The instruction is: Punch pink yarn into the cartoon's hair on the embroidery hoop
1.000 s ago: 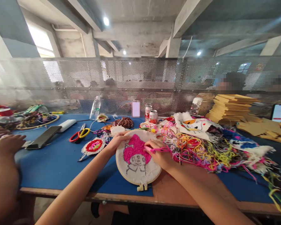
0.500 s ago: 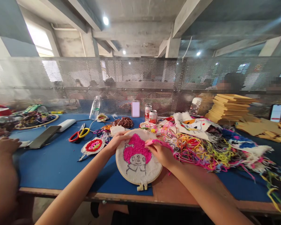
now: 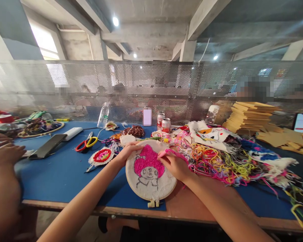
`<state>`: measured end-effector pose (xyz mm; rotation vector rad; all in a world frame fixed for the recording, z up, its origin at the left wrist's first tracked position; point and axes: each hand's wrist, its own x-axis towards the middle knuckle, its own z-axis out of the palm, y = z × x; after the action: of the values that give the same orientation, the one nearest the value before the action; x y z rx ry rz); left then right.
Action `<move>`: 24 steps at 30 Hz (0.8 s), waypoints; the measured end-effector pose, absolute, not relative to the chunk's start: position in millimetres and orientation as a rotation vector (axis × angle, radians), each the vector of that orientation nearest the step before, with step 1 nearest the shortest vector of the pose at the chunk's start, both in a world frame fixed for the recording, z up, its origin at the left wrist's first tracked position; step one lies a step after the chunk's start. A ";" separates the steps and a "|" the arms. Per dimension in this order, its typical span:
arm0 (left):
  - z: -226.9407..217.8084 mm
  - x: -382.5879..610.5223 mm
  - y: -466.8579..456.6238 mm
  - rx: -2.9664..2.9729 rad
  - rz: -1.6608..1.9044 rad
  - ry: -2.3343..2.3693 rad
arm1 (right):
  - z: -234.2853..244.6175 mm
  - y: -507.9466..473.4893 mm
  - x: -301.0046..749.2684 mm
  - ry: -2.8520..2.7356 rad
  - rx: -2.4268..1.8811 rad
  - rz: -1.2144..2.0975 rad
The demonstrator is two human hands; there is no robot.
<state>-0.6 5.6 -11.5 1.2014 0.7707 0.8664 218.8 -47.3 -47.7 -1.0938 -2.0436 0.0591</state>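
Observation:
A round embroidery hoop (image 3: 150,171) stands tilted at the table's near edge, with a pink-hooded figure stitched on white cloth. My left hand (image 3: 127,153) grips its upper left rim, fingers curled over the frame. My right hand (image 3: 174,164) is closed at the hoop's right side, pinching pink yarn (image 3: 178,153) that trails off into the tangled pile. Whether a needle is in those fingers I cannot make out.
A big tangle of coloured yarn (image 3: 217,163) and stitched cloths lies to the right. Scissors (image 3: 84,144), a phone (image 3: 47,146), a small red patch (image 3: 101,156), two cans (image 3: 164,123) and a bottle (image 3: 103,116) sit on the blue mat. Another person's hands (image 3: 5,151) rest at far left. Cardboard sheets (image 3: 251,114) are stacked back right.
My right hand has lifted slightly at the hoop's right rim with the pink yarn; the hoop and left hand have barely shifted.

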 end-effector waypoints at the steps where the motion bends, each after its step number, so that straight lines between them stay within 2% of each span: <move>1: -11.6 -0.5 5.8 1.200 0.866 0.772 | -47.8 -47.1 218.9 -2.047 -1.098 0.064; 24: -11.2 -1.0 5.3 1.176 0.861 0.815 | -47.3 -41.1 223.3 -2.000 -1.061 -0.030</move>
<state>-1.0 5.3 -11.2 1.1758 0.8145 0.8612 223.3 -41.1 -47.3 -1.0611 -2.0000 -0.0295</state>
